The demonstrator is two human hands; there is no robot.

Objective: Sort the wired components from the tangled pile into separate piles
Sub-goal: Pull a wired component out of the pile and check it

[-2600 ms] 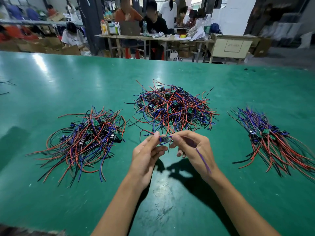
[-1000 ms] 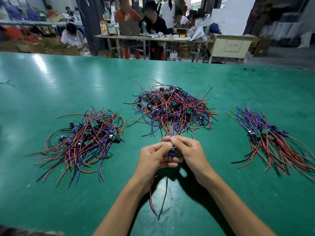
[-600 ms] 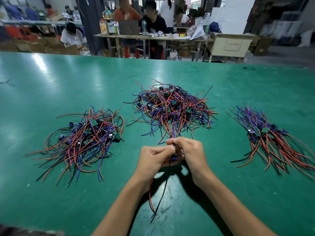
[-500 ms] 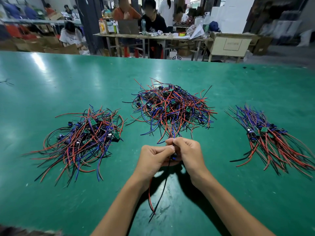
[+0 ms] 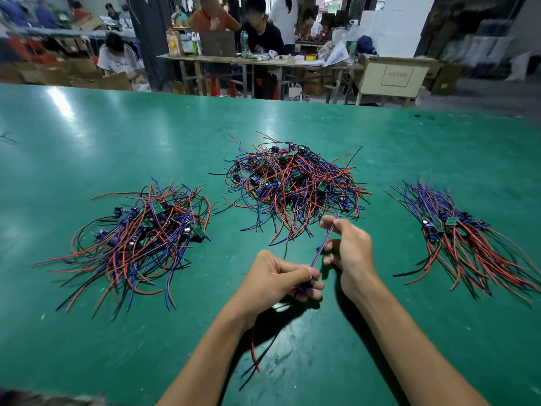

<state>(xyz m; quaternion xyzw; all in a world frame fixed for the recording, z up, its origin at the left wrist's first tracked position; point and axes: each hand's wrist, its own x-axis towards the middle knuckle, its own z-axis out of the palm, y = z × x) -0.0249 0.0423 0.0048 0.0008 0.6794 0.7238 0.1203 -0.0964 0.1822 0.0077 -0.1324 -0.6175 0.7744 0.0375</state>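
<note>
Left pile [image 5: 137,238], 9 o'clock on the green tabletop [image 5: 87,142]: red, blue and black insulated leads fanned loosely, small green boards and dark parts bunched at its far side. Thin, limp wire; glossy insulation, probably a bit slick.

Left hand [image 5: 275,281], 6 o'clock: grip clenched on the component [image 5: 307,285], thumb and curled fingers pinching its small dark-blue body. Red and black leads hang from under the hand toward the near edge.

Tangled pile [image 5: 295,186], 12 o'clock: same parts, leads crossing every way, ends sticking out. Pulling one lead will likely drag its neighbours.

Right hand [image 5: 348,247], just right of centre: grip pinching the component's blue lead [image 5: 322,247] near its free end, so it runs straight and taut between the two hands, raised off the tabletop.

Right pile [image 5: 465,238], 3 o'clock: leads combed roughly parallel, boards clustered at the top.

Handling judgement: very light, floppy, snag-prone. Hold by the rigid body, not the lead; solder joints at the board look like the weak point, so strip leads out gently rather than yanking.
</note>
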